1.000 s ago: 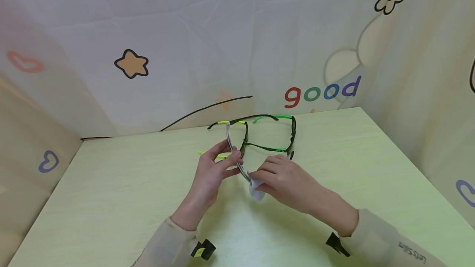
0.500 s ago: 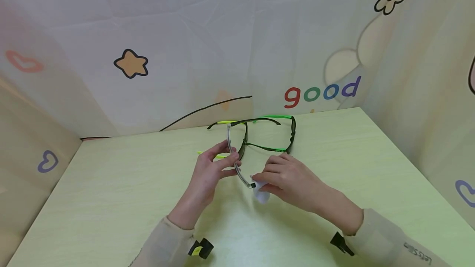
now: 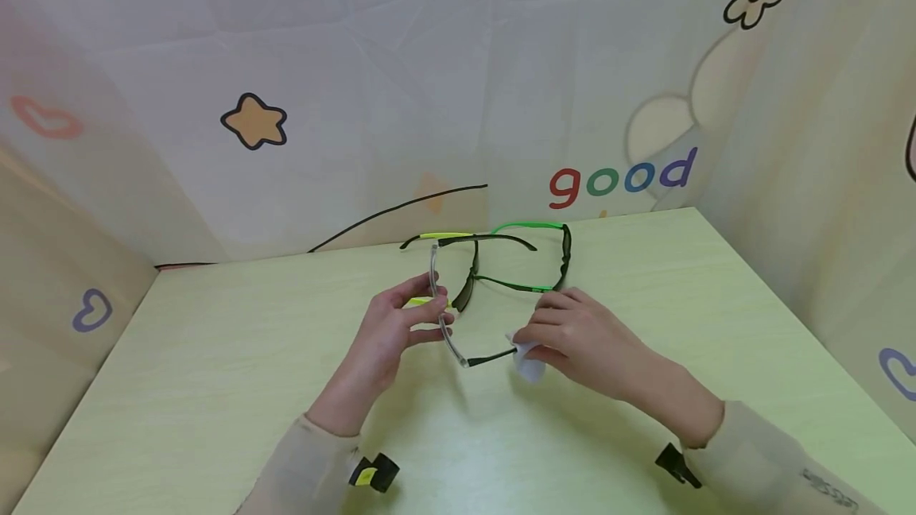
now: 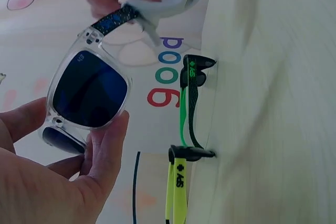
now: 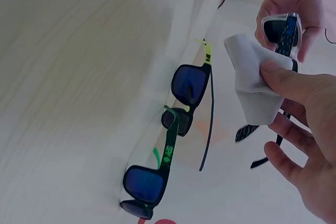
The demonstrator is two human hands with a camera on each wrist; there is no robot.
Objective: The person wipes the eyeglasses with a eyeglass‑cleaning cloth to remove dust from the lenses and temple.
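My left hand [image 3: 379, 336] holds sunglasses [image 4: 89, 87] by the middle of their clear frame, above the table. The dark lenses face the left wrist camera, and both black patterned temples stand unfolded. With thumb and fingers my right hand [image 3: 583, 344] pinches a white cloth [image 5: 257, 77] around the nearer temple [image 3: 492, 357]. The cloth covers the temple's rear part, so its tip is hidden in the head view. Between cloth and hinge, the dark arm shows bare.
Behind the hands, on the pale wooden table [image 3: 215, 388], stand black sunglasses with yellow temples [image 5: 190, 83] and another black pair with green temples [image 5: 144, 184]. A printed curtain [image 3: 401, 86] closes off the table's back edge.
My right hand and the cloth have slid to the right along the temple, away from the hinge, baring more of it. My left hand has shifted slightly left with the sunglasses.
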